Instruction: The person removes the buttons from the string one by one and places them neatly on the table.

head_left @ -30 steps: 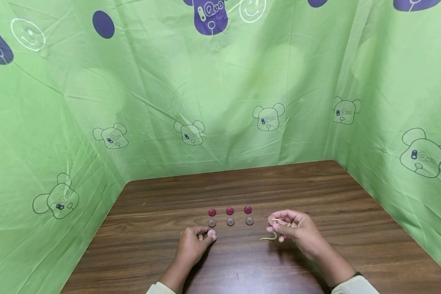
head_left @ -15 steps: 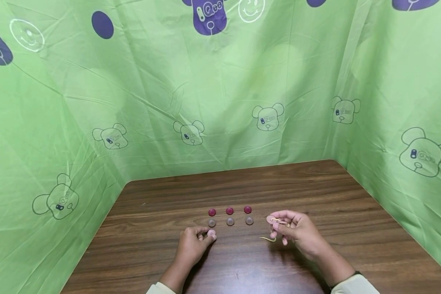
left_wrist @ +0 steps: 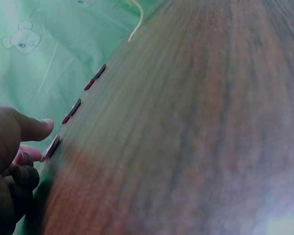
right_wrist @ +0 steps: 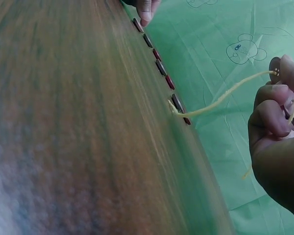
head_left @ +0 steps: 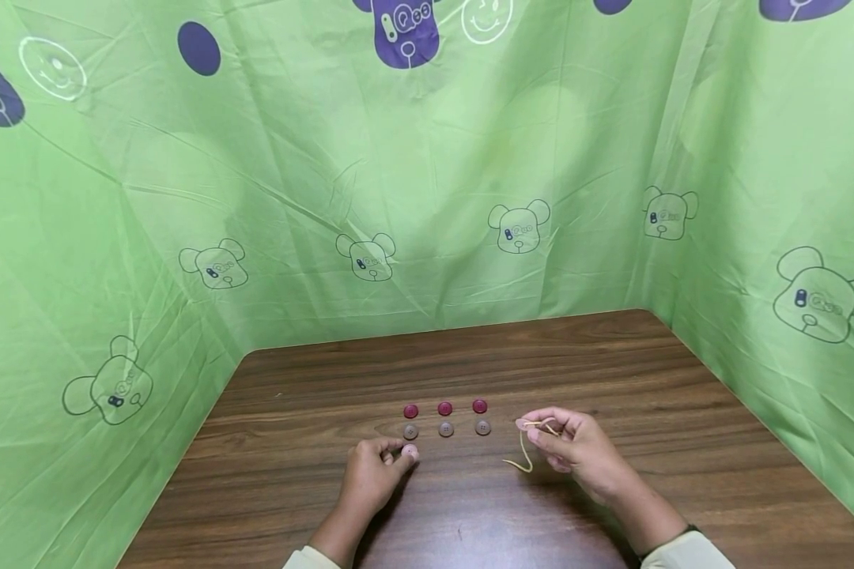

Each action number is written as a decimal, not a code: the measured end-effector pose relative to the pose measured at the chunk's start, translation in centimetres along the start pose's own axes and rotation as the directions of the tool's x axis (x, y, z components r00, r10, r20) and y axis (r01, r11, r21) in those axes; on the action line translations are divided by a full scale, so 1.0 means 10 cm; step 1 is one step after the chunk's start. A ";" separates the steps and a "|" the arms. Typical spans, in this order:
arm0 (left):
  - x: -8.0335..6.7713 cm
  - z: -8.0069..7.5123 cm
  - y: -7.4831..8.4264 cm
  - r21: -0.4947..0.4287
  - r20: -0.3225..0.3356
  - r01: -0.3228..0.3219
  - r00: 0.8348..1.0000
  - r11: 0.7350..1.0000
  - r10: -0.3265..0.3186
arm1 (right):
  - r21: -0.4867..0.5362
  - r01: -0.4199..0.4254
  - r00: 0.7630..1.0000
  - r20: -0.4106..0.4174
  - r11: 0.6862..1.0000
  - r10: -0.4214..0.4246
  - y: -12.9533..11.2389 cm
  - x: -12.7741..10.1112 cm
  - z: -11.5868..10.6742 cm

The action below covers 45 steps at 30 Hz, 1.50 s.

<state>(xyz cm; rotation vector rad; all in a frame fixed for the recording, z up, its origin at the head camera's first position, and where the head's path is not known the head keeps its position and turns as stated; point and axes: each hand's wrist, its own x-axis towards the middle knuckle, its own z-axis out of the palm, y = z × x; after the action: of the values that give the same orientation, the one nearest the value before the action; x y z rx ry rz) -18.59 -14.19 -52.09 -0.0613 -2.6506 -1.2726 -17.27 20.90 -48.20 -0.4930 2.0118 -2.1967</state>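
Observation:
My left hand [head_left: 372, 472] is at the near left, its thumb and fingers on either side of a pink button [head_left: 409, 450] on the table. In the left wrist view this button [left_wrist: 51, 148] is seen nearly edge-on beside the fingers. Above the table, my right hand [head_left: 572, 444] pinches another pink button [head_left: 521, 423] between thumb and fingers. A yellow cord [head_left: 523, 450] runs from it, its lower end hanging to the left. In the right wrist view the cord [right_wrist: 220, 100] comes out from the held button [right_wrist: 274, 66]; part of it is hidden by the fingers.
Three dark red buttons [head_left: 444, 408] lie in a row across the middle of the brown wooden table [head_left: 327, 379]. Three greyish brown buttons [head_left: 446, 429] form a second row in front. Green patterned cloth [head_left: 434, 174] encloses the table's back and sides.
The right-hand button has tipped flatter, and more of the cord hangs visible below it. The right hand's lower fingers have curled in. The left hand stays in place, its thumb slightly farther over the button.

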 end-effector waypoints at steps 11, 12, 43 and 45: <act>-0.02 0.03 0.08 -0.078 -0.090 -0.041 0.995 0.996 0.034 | -0.048 -0.026 0.999 -0.044 0.998 0.024 -0.03 -0.02 0.02; -0.02 0.04 0.09 -0.091 -0.091 -0.051 0.995 0.995 0.043 | -0.053 -0.031 0.998 -0.049 0.998 0.028 -0.04 -0.02 0.02; -0.05 0.36 0.75 -0.334 0.166 -0.139 0.965 0.932 0.203 | -0.119 -0.100 0.991 -0.105 0.988 0.087 -0.03 -0.01 0.06; -0.05 0.38 0.79 -0.311 0.165 -0.149 0.964 0.938 0.208 | -0.120 -0.087 0.992 -0.097 0.989 0.075 -0.03 -0.01 0.07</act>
<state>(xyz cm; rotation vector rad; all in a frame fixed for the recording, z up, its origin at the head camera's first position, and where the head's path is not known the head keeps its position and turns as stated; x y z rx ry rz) -17.72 -6.26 -48.41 -0.4868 -2.5090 -1.6632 -16.95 20.33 -47.86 -0.3216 2.1848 -2.0932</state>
